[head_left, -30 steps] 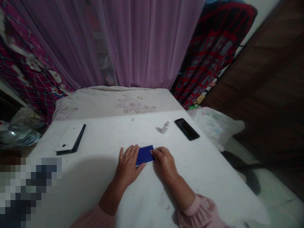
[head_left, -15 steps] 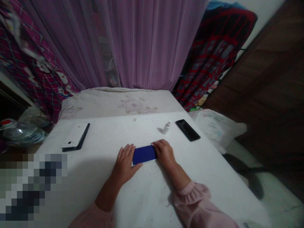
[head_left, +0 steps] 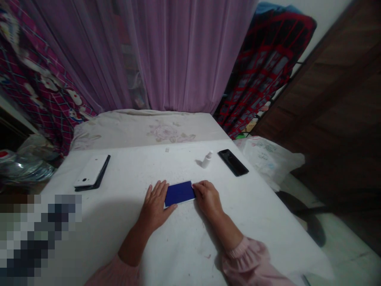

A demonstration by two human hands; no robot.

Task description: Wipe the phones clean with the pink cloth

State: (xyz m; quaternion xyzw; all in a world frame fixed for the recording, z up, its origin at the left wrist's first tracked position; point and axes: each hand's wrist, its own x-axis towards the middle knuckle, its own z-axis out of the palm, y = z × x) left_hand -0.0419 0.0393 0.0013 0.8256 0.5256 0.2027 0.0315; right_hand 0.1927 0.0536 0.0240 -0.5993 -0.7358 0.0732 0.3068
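A flat dark-blue rectangular slab (head_left: 179,193) with a thin white lower edge lies on the white-covered table (head_left: 125,174), perhaps a phone or a card. My left hand (head_left: 156,204) rests flat with spread fingers against its left end. My right hand (head_left: 207,200) lies at its right end, fingertips touching the edge. Neither hand lifts it. Farther away stand a small white dropper bottle (head_left: 206,160) and a black smartphone (head_left: 233,162). A white phone (head_left: 91,171) lies on a dark case or second phone at the left.
A pale floral pillow (head_left: 149,131) lies beyond the table, backed by a purple curtain (head_left: 178,51). A white plastic bag (head_left: 269,159) sits off the right edge. A blurred patch covers the lower left corner. A tiny white square (head_left: 167,149) lies near the far edge.
The blue slab has turned from tilted to nearly square with the table edge. My hands have shifted from over its ends to beside them, and the view has moved slightly.
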